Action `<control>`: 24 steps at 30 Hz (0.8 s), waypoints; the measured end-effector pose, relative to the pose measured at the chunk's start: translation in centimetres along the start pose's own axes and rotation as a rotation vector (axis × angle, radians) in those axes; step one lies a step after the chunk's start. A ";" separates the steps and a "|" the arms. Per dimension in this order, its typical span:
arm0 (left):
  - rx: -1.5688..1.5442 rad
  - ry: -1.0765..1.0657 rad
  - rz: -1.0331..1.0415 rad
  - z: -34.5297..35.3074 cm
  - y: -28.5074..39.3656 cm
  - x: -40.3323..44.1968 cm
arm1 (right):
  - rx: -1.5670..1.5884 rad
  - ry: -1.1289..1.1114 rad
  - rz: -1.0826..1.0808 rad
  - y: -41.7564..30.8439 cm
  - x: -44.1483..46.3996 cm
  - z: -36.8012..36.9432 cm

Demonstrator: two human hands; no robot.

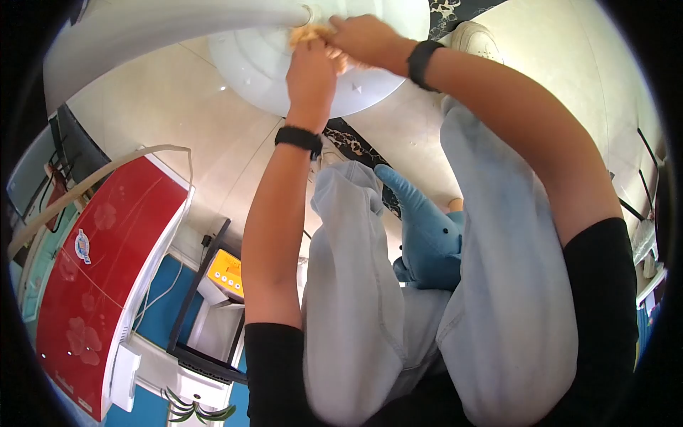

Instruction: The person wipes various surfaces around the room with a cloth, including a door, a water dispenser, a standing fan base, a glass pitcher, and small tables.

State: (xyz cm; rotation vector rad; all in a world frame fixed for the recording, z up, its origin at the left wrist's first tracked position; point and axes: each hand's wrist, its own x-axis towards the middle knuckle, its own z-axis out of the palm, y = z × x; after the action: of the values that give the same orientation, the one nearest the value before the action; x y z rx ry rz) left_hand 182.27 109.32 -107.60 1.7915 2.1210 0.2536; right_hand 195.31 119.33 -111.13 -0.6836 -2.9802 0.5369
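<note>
A white round base [363,99] stands on the tiled floor, with a thick white pole [178,32] reaching in from the upper left to its middle. Over this base my left hand [311,80] is closed on a crumpled orange-yellow cloth [306,33]. My right hand [364,41] is closed on the same cloth, just to the right and a little higher. The cloth touches the base near the foot of the pole. Most of it is hidden behind my fingers. Each wrist carries a black band.
Between my knees lies a blue stuffed toy [430,238]. A red flower-patterned appliance [107,277] with a pale hose [107,178] stands at the left. Nearby are a yellow-fronted box [226,272] and a plant [196,407]. A white shoe [475,41] shows at the top.
</note>
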 end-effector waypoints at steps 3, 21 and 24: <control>-0.026 -0.049 -0.123 -1.4 -0.4 -2.9 | 0.129 0.018 -0.002 -3.5 0.8 0.7; -0.205 -0.238 0.006 3.3 7.7 -3.9 | -0.040 -0.170 -0.111 1.0 -9.4 -3.3; -0.186 -0.271 0.070 2.9 7.7 -2.9 | -0.130 -0.181 -0.097 1.6 -9.8 -3.0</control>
State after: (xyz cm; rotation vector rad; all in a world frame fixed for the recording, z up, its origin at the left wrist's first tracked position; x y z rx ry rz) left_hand 190.76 107.65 -107.07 1.6893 1.7899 0.2052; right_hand 205.13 117.44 -108.41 -0.5197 -3.2210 0.4241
